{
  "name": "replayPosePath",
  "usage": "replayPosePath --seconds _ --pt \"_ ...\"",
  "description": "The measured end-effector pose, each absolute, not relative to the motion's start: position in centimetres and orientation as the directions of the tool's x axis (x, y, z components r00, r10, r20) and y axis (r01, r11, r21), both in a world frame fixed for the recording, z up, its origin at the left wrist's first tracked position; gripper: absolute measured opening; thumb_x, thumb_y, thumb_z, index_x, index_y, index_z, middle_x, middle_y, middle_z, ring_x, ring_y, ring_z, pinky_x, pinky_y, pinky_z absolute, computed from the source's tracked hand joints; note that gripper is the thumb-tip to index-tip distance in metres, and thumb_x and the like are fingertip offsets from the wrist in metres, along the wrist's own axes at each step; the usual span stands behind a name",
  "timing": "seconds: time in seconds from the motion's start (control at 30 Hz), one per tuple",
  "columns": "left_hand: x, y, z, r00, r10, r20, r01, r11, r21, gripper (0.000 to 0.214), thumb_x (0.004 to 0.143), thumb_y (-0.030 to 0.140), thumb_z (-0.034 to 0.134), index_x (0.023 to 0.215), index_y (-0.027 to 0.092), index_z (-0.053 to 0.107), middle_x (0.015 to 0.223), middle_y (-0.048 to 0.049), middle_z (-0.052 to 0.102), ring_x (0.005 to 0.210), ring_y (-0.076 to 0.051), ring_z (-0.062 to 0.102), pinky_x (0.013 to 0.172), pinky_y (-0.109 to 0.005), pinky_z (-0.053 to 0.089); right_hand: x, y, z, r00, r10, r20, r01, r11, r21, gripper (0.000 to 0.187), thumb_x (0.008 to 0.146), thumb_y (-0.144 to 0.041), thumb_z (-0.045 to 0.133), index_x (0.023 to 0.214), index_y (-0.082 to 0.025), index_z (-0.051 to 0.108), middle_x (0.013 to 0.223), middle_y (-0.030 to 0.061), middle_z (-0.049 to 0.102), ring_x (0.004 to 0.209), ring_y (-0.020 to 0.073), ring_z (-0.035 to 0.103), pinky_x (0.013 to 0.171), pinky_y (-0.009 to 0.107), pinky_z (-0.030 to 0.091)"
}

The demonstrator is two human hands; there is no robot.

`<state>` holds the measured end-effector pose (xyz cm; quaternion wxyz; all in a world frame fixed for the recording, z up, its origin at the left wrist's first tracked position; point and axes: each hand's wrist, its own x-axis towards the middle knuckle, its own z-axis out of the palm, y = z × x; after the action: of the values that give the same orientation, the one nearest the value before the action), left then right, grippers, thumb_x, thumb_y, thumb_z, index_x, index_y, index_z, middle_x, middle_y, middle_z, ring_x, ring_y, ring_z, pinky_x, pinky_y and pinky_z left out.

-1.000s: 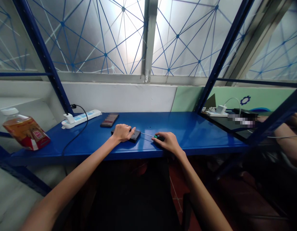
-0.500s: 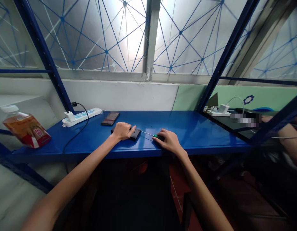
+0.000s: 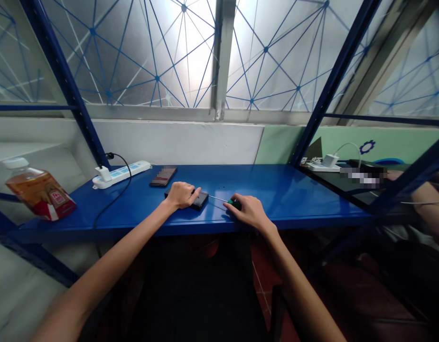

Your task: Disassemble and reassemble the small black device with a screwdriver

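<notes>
Little had moved since the earlier frames: both hands kept their places, and the right hand had shifted only slightly toward the left hand.

Left-hand fingers were curled down over a flat black rectangular device, pressing it against the glossy blue metal counter; the device's right end showed just past the fingertips. Right-hand fingers were closed around the dark green-tipped handle of a slim screwdriver, whose thin metal shaft ran from the fingertips toward the device; whether the tip touched it could not be told.

Beyond the left fingers lay a dark smartphone, near but apart. Farther left sat a white power strip with a plugged-in black cable. Well away at the counter's left end lay a tilted plastic bottle of amber liquid.
</notes>
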<state>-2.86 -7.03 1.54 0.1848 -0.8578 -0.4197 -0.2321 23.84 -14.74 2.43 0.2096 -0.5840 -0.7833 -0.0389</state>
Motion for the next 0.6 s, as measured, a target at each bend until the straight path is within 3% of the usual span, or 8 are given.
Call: replayPosePath --seconds 0.1,0.33,0.6 --pt "-2.9 -7.1 1.7 0.534 0.635 0.559 0.808 -0.578 -0.116 0.061 0.099 0.043 0.03 0.061 0.015 0.069 0.063 -0.0138 0.068 0.061 -0.022 0.062 0.055 -0.029 0.032 24.1 -14.9 2.7 -0.257 0.89 0.376 0.9 0.362 -0.243 0.038 0.098 -0.044 0.044 0.082 -0.022 0.07 0.08 0.0058 0.073 0.074 0.0187 0.065 0.061 0.027 0.033" --pt "-3.0 -7.1 1.6 0.541 0.613 0.576 0.799 -0.589 -0.124 0.061 0.098 0.045 0.031 0.06 0.015 0.068 0.06 -0.0131 0.066 0.058 -0.021 0.061 0.053 -0.029 0.03 25.0 -14.3 2.5 -0.269 0.857 0.439 0.851 0.425 -0.308 0.031 0.085 -0.051 0.064 0.081 -0.021 0.072 0.084 0.0043 0.071 0.074 0.0165 0.062 0.061 0.026 0.035" --pt "-3.1 -7.0 1.5 0.554 0.585 0.592 0.789 -0.597 -0.146 0.061 0.098 0.046 0.033 0.059 0.015 0.067 0.057 -0.0114 0.065 0.055 -0.02 0.059 0.051 -0.028 0.028 24.7 -14.3 2.4 -0.236 0.864 0.445 0.885 0.38 -0.268 0.023 0.081 -0.04 0.071 0.088 -0.021 0.062 0.093 0.0031 0.065 0.075 0.0156 0.059 0.059 0.025 0.032"
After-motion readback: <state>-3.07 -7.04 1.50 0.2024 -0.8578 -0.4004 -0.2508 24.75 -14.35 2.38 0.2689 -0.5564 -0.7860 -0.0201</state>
